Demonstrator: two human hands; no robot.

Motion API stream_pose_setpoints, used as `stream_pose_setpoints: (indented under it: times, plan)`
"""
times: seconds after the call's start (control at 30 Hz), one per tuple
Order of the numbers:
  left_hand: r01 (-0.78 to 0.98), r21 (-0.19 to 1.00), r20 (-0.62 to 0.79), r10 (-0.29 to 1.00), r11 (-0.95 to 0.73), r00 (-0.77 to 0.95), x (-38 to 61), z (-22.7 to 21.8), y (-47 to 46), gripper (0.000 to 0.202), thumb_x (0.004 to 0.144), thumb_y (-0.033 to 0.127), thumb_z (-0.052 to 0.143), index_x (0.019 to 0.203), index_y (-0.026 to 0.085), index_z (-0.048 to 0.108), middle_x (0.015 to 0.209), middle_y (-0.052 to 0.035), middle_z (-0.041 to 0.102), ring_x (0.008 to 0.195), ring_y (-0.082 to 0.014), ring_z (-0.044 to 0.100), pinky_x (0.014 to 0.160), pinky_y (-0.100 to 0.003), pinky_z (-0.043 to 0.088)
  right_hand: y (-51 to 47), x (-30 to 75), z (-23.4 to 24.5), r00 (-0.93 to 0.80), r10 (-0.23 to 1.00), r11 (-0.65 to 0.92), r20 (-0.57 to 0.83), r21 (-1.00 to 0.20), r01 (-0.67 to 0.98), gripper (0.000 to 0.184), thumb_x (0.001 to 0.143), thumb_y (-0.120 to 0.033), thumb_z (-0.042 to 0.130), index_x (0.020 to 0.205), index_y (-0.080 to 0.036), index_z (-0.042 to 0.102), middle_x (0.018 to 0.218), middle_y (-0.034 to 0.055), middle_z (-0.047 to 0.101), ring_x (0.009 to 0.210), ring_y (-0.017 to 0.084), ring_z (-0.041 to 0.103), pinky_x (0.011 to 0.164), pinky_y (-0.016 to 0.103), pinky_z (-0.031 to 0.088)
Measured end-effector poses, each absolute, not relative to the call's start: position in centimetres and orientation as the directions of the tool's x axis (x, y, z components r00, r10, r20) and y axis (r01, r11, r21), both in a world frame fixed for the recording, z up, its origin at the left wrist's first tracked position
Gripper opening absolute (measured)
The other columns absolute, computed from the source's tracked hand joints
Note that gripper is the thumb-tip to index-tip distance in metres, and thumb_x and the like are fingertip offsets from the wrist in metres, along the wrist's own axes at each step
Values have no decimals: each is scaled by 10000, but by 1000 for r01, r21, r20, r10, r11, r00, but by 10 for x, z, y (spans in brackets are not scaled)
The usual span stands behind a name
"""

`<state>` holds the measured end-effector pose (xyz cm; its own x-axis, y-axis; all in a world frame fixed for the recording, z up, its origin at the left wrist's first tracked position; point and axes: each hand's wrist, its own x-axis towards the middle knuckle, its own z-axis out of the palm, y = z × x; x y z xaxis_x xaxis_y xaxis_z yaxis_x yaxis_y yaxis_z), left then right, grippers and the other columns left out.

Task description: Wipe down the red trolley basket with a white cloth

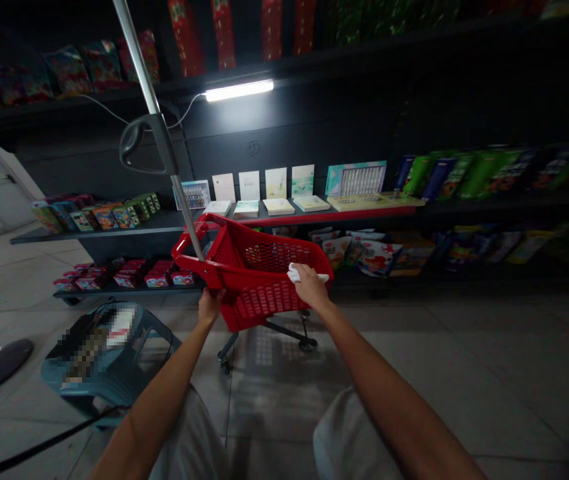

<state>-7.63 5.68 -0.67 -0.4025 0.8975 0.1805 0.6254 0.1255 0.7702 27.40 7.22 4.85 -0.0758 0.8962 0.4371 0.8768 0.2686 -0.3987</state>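
Note:
A small red shopping cart (264, 297) with a perforated plastic basket stands on wheels in front of me. My left hand (209, 305) is at the handle end of the basket, gripping its side edge below the rim; part of the fingers is hidden behind the plastic. My right hand (310, 287) is closed on a white cloth (294, 273) and presses it against the basket's near rim at the front end. A metal pole (139, 60) with a grey handle grip passes in front of the cart's handle.
A blue-grey plastic stool (109, 363) with things on it stands to the left, near a round dark base (1, 367). Behind the cart, dark shelves (274, 220) hold books, boxes and snack bags. A lit tube lamp (239, 91) hangs above. A black cable (59, 437) runs at lower left.

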Motion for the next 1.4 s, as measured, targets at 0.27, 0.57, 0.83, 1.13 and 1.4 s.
stream_pose_setpoints:
  times: [0.27,0.57,0.83,1.13,1.4]
  plan:
    - [579,814,286,839,43,-463,-59,-10,67,561,900,418,715,1347,161,496,1298,-162,709,1190,-271,703,971,-364,562,62,183,52,-329,729,587,600,-303,750,619,893,-118,515,1508,-153,457,1546,138,501,1395,271,467,1247,460,279]
    - [603,795,267,859,60,-437,-73,-11,69,677,837,453,790,1371,147,508,1281,-192,718,1197,-322,701,984,-410,562,58,202,66,-377,770,578,514,-313,754,625,885,-44,493,1498,-161,478,1454,137,574,1307,258,548,1146,384,405]
    - [602,790,212,869,117,-447,-69,1,65,689,810,511,803,1348,174,534,1266,-190,728,1197,-320,706,978,-405,563,64,299,52,-180,918,308,353,-350,885,590,916,-88,503,1488,-232,505,1405,109,632,1282,236,591,1045,330,467]
    - [610,778,191,867,153,-461,-54,13,57,719,830,535,769,1385,170,493,1269,-209,720,1225,-342,691,977,-417,559,65,363,24,-13,939,204,344,-525,826,695,863,-44,435,1525,-253,472,1536,69,536,1374,196,533,1118,324,458]
    - [671,694,136,868,260,-478,-57,19,55,885,733,773,715,1365,186,520,1256,-266,710,1191,-449,683,984,-559,527,46,351,-3,72,835,318,546,-585,746,689,815,-5,392,1456,-194,563,1585,77,498,1502,159,407,1257,376,327]
